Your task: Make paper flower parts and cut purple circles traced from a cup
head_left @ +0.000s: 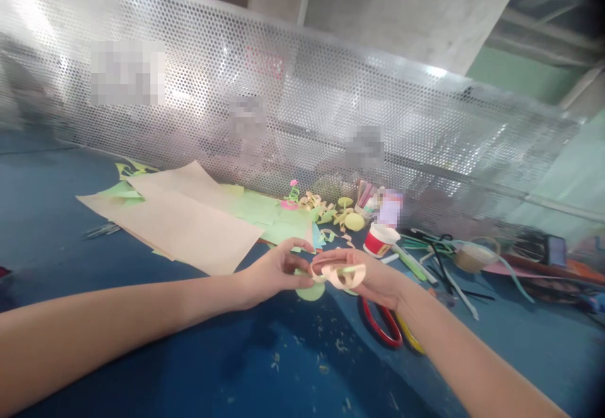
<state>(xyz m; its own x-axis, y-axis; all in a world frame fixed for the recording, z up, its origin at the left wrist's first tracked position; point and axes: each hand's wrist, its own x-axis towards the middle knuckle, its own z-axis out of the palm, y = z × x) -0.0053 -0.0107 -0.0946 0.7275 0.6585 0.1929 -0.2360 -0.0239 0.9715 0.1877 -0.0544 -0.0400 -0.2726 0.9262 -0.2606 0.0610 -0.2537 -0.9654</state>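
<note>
A small paper craft is held between my two hands in the middle of the view. It has a curled peach paper strip [347,275] and a round light green paper disc [311,290]. My left hand [274,273] pinches the craft from the left, its thumb over the disc. Around the curled strip close the fingers of my right hand [378,279], partly hidden by the paper. Just below the right hand lie red-handled scissors [384,330], with a yellow handle [410,333] beside them, partly behind my forearm.
Large peach paper sheets [189,216] and green sheets [278,216] lie back left. Finished-looking paper curls [314,203] stand behind my hands. A red-and-white paper cup [380,240] and strips [416,263] lie right. Paper scraps [321,361] dot the blue table before a perforated metal screen [283,90].
</note>
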